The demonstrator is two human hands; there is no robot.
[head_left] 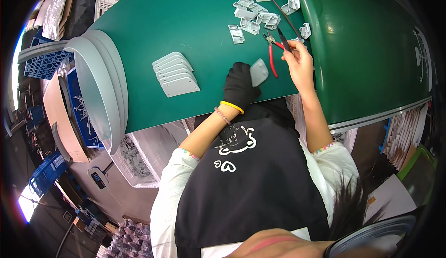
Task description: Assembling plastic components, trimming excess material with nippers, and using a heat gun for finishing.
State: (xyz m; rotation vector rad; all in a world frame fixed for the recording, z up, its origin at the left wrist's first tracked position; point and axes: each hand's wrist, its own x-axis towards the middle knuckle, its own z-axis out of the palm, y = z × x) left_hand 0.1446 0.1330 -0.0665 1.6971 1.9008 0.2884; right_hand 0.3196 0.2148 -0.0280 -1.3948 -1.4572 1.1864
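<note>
My left hand (239, 85), in a black glove, is closed on a flat light-grey plastic piece (259, 72) with a rounded corner, held low over the near part of the green tabletop. My bare right hand (300, 65) pinches a slim black tool (284, 40) pointing away from me; its exact kind does not show. Just left of my right fingers lie cutting pliers (272, 59) with red handles. Beyond them is a loose cluster of small grey plastic brackets (251, 13). A thin dark rod with a pale wrapped end (278, 7) lies slanting beside the cluster.
Several flat grey pieces overlap in a row (175, 74) on the table's left half. Large curved grey panels (104, 81) stand at the left edge. A raised glossy green surface (367, 49) borders the right. White baskets (139, 165) sit below the table's near edge.
</note>
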